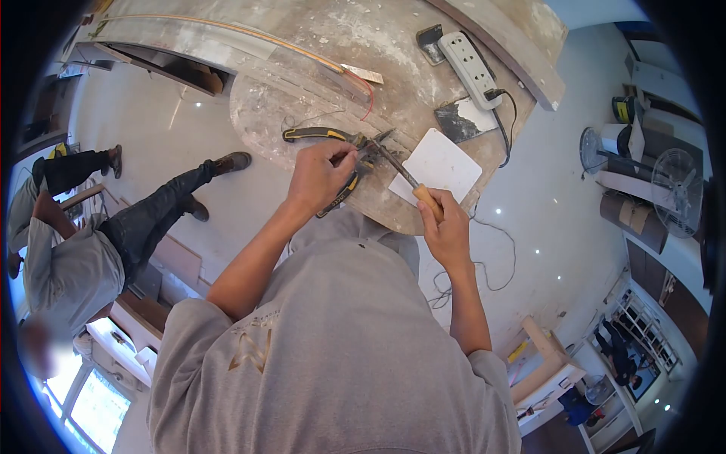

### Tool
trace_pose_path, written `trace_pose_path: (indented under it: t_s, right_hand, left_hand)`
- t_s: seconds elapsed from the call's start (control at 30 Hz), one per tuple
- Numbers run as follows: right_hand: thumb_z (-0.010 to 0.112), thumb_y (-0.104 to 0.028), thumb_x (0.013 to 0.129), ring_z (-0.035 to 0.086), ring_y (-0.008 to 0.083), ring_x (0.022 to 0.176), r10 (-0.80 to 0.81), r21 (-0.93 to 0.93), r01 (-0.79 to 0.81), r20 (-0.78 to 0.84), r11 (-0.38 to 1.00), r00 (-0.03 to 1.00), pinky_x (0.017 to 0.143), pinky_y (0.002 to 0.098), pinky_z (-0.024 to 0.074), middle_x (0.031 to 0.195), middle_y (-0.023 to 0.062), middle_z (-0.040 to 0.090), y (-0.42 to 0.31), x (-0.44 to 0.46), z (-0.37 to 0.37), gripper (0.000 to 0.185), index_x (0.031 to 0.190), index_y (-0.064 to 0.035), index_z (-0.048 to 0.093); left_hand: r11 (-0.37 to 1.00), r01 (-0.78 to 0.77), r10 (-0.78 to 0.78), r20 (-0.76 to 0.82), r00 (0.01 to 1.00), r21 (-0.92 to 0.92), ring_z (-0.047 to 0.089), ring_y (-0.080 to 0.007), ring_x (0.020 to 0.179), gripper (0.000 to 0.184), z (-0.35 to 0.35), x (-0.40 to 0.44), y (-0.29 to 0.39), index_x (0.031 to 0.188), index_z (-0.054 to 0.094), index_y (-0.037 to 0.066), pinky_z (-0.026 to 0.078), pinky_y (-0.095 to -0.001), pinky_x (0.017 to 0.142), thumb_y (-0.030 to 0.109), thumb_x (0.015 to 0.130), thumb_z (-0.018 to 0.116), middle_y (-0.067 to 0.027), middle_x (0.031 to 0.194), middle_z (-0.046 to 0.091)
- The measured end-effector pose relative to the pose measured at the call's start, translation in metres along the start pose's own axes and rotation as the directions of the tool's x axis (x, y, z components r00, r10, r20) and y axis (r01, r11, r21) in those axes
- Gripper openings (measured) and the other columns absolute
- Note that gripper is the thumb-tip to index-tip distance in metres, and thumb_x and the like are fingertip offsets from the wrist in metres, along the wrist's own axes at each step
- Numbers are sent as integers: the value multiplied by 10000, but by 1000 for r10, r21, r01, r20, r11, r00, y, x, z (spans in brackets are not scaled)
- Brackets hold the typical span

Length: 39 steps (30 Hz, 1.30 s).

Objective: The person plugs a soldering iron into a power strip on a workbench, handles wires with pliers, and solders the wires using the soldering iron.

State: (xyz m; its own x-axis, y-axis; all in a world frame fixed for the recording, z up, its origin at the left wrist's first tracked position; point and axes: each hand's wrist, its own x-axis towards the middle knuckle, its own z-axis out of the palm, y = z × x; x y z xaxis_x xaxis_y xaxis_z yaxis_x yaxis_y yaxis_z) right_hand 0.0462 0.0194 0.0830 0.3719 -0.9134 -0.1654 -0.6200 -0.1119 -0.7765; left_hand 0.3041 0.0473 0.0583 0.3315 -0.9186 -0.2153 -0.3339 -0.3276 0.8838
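Observation:
My right hand (446, 231) grips the wooden handle of a soldering iron (401, 171), whose metal shaft slants up and left. Its tip reaches close to the fingers of my left hand (321, 172), which are pinched together; what they hold is too small to make out. Pliers (321, 134) with black and yellow handles lie spread open on the worn table (310, 83), partly hidden behind my left hand. A white square plate (442, 168) lies beside the iron's shaft.
A white power strip (466, 66) with a black plug lies beyond the plate, near a dark scraper-like piece (463, 119). A thin strip (249, 32) with red wire runs along the table. Another person (98, 242) is at left; a fan (675, 189) stands at right. A cable (513, 261) trails below.

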Motion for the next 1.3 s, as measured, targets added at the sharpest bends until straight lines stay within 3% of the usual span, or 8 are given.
trace_pose_path:
  t_s: [0.27,0.47,0.57,0.67,0.77,1.07,1.17,1.3]
  right_hand:
    - [702,-176,966,706,321,870,6,-23,-6,2,1000,1000,784,369,540,983,170,728,3,2,3,229,1113,-9,654]
    - [705,-176,965,713,327,871,3,-31,-3,6,1000,1000,782,375,541,978,177,731,0,3,3,232,1109,-2,653]
    - [706,-173,963,715,330,872,15,-32,-15,8,999,1000,782,378,542,974,181,732,1,3,4,233,1107,2,653]
    - [707,-171,963,714,329,868,16,-38,-15,10,999,1000,782,377,541,972,182,732,-2,3,3,231,1105,3,654]
    - [707,-169,962,712,326,863,9,-40,-9,10,999,1000,782,376,540,971,181,732,-2,3,4,229,1103,4,654]
    - [712,-160,957,708,322,859,-8,-28,9,10,1000,1000,778,370,539,972,180,728,-5,3,6,229,1100,8,652]
    - [719,-150,951,710,315,860,-8,-34,9,9,999,1000,781,365,541,977,178,729,-6,3,5,227,1099,9,651]
    - [719,-160,938,688,389,913,9,-6,-9,2,1000,1000,794,413,538,995,206,706,-4,1,7,241,1104,0,650]
  left_hand:
    - [999,-31,31,-16,999,23,641,-104,706,174,-3,1,3,973,735,-43,519,-266,671,117,907,722,-95,814,721]
    - [991,-96,99,-31,995,95,658,-166,714,163,-7,2,8,972,741,-31,518,-294,678,120,909,738,-125,838,720]
    - [986,-130,138,-74,988,107,689,-315,771,158,-6,3,7,966,748,-10,537,-381,712,124,884,738,-180,884,723]
    - [974,-183,196,-91,976,132,650,-204,700,134,-6,3,4,964,750,-10,511,-316,659,102,889,755,-131,829,708]
    - [971,-184,200,-94,975,151,644,-203,684,124,-7,2,4,958,751,-4,506,-314,644,91,878,760,-126,819,700]
    - [955,-224,245,-90,965,196,636,-217,664,91,-11,2,5,925,740,3,507,-323,630,66,862,759,-116,814,690]
    - [965,-178,194,-67,979,192,683,-316,773,110,-13,1,8,932,746,22,533,-391,695,100,854,735,-136,875,704]
    - [963,-175,191,-61,980,203,685,-318,782,108,-13,1,7,922,747,24,538,-393,701,96,843,734,-137,877,706]
